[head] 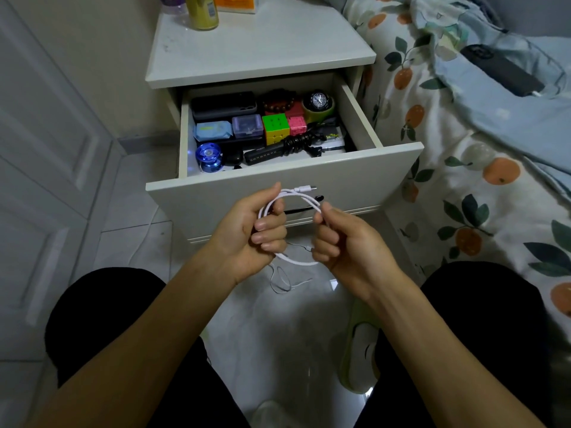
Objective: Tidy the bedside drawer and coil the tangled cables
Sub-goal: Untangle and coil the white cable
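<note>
A white cable [298,196] forms a loop in front of the open drawer [309,177]. My left hand [256,233] grips the loop's left side, fingers curled around the strands. My right hand [343,239] pinches the right side of the same loop. The cable's plug end [306,189] sticks out above the loop. Inside the drawer lie a black coiled cable with its power strip [287,148], a colour cube [276,128], a pink cube [297,125], a blue yo-yo [208,156], a watch [319,101] and a bead bracelet [279,101].
A thin white wire [282,281] lies on the tiled floor below my hands. The bed with its orange-print sheet [463,186] stands at the right. A yellow bottle [202,10] sits on the nightstand top [256,47]. A slipper [360,350] is by my right knee.
</note>
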{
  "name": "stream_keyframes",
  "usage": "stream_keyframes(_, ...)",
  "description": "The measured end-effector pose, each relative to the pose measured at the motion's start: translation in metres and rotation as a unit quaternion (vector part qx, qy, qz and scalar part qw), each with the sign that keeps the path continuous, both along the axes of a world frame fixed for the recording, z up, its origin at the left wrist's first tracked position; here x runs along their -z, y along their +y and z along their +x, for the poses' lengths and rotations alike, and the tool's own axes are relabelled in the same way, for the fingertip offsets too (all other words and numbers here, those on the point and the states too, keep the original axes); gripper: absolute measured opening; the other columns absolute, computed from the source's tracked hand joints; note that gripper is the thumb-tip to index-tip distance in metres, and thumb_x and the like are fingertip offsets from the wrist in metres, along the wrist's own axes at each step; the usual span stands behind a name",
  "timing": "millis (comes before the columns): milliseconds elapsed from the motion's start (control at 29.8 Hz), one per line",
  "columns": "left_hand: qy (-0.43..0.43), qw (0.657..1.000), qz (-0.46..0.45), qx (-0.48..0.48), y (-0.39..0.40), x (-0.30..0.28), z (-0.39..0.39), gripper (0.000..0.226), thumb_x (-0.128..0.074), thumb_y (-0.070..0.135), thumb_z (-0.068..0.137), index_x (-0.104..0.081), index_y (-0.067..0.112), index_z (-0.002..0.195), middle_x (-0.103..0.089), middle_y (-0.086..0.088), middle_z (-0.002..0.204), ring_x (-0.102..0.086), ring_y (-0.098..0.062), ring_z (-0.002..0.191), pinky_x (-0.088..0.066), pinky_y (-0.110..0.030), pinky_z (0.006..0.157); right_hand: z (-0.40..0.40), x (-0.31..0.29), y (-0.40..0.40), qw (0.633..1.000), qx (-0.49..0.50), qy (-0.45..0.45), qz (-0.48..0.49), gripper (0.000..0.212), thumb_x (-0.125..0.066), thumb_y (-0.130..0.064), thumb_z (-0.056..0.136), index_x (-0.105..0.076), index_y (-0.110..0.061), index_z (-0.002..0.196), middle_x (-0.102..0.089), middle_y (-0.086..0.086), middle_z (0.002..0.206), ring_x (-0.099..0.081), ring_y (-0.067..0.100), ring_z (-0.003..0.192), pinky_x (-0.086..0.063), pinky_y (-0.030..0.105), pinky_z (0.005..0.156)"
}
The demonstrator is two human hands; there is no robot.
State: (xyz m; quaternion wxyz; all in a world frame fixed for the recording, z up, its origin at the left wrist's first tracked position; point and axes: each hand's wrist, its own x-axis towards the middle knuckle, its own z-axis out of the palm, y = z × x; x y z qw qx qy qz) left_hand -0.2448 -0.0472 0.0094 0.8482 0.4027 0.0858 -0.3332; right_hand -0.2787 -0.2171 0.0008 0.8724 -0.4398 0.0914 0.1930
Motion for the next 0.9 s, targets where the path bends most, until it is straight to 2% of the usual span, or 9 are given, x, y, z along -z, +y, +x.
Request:
stream_keyframes(134,-0.016,0.998,0.005,0.064,0.003,-0.003,0.000,0.036,-0.048,0.029,0.093,-0.053,0.014,0.061,-0.030,0.008,0.038,-0.026,-0.005,0.030,-0.028,-0.021,0.036,0.005,0.000,-0.002,0.997,0.028,-0.046,-0.059,0.028,-0.044,-0.022,0.103,-0.055,-0.007,0.082,-0.024,-0.005,0.051,-0.019,0.007,0.042,-0.019,0.020,0.039)
stream_keyframes(235,-0.009,0.996,0.028,0.087,0.003,-0.004,0.002,0.044,-0.042,0.038,0.096,-0.044,0.015,0.059,-0.025,0.007,0.039,-0.021,-0.006,0.031,-0.022,-0.022,0.037,0.004,0.004,-0.001,0.984,0.021,-0.083,-0.158,0.028,-0.049,-0.022,0.101,-0.060,-0.009,0.079,-0.027,-0.004,0.050,-0.020,0.010,0.043,-0.020,0.021,0.042)
stream_keyframes(369,-0.013,0.995,0.043,0.087,0.001,-0.003,0.001,0.046,-0.046,0.042,0.093,-0.039,0.018,0.055,-0.023,0.007,0.039,-0.019,-0.006,0.031,-0.018,-0.022,0.037,0.007,0.006,-0.002,0.979,0.003,-0.097,-0.177,0.029,-0.053,-0.022,0.098,-0.063,-0.011,0.073,-0.028,-0.003,0.049,-0.021,0.011,0.042,-0.021,0.020,0.042)
stream_keyframes(469,-0.024,0.997,0.019,0.065,0.001,-0.005,0.001,0.040,-0.048,0.034,0.092,-0.042,0.019,0.055,-0.025,0.007,0.038,-0.018,-0.005,0.031,-0.015,-0.021,0.036,0.009,0.007,-0.004,0.978,0.007,-0.099,-0.183,0.030,-0.056,-0.030,0.093,-0.070,-0.013,0.073,-0.043,0.001,0.053,-0.036,0.013,0.044,-0.033,0.024,0.043)
stream_keyframes(570,-0.021,0.998,-0.052,-0.014,0.004,-0.008,0.003,0.041,-0.045,0.032,0.094,-0.042,0.020,0.056,-0.025,0.007,0.038,-0.012,-0.008,0.034,-0.014,-0.021,0.035,0.010,0.014,-0.001,0.991,0.019,-0.043,-0.126,0.033,-0.048,-0.022,0.096,-0.074,-0.008,0.081,-0.067,0.011,0.073,-0.063,0.022,0.066,-0.052,0.030,0.061)
stream_keyframes(637,-0.026,0.993,-0.073,-0.085,0.008,-0.010,0.004,0.043,-0.044,0.034,0.097,-0.041,0.020,0.056,-0.024,0.007,0.039,-0.014,-0.007,0.033,-0.014,-0.021,0.035,0.010,0.020,0.009,0.986,-0.006,-0.036,-0.161,0.023,-0.051,-0.012,0.083,-0.073,-0.007,0.088,-0.073,0.014,0.086,-0.069,0.026,0.081,-0.055,0.030,0.074)
stream_keyframes(737,-0.039,0.986,-0.066,-0.146,0.012,-0.013,0.007,0.049,-0.039,0.036,0.102,-0.041,0.020,0.056,-0.023,0.007,0.039,-0.019,-0.006,0.030,-0.015,-0.021,0.034,0.003,0.027,0.027,0.947,-0.136,-0.106,-0.272,0.035,-0.049,0.006,0.080,-0.071,-0.013,0.099,-0.074,0.010,0.092,-0.067,0.015,0.087,-0.050,0.024,0.080)
stream_keyframes(838,-0.046,0.983,-0.068,-0.165,0.017,-0.015,0.004,0.050,-0.037,0.037,0.103,-0.041,0.020,0.056,-0.024,0.006,0.040,-0.020,-0.006,0.030,-0.017,-0.020,0.032,-0.002,0.035,0.028,0.854,-0.221,-0.212,-0.420,0.026,-0.062,-0.010,0.089,-0.071,-0.024,0.110,-0.065,-0.004,0.071,-0.058,0.008,0.068,-0.048,0.028,0.069)
stream_keyframes(905,-0.049,0.980,-0.075,-0.175,0.021,-0.014,0.001,0.050,-0.037,0.036,0.103,-0.042,0.019,0.056,-0.024,0.006,0.040,-0.021,-0.006,0.030,-0.018,-0.020,0.032,-0.004,0.040,0.029,0.857,-0.232,-0.202,-0.413,0.043,-0.065,-0.018,0.090,-0.057,-0.029,0.131,-0.064,-0.005,0.068,-0.057,0.006,0.060,-0.050,0.029,0.064)
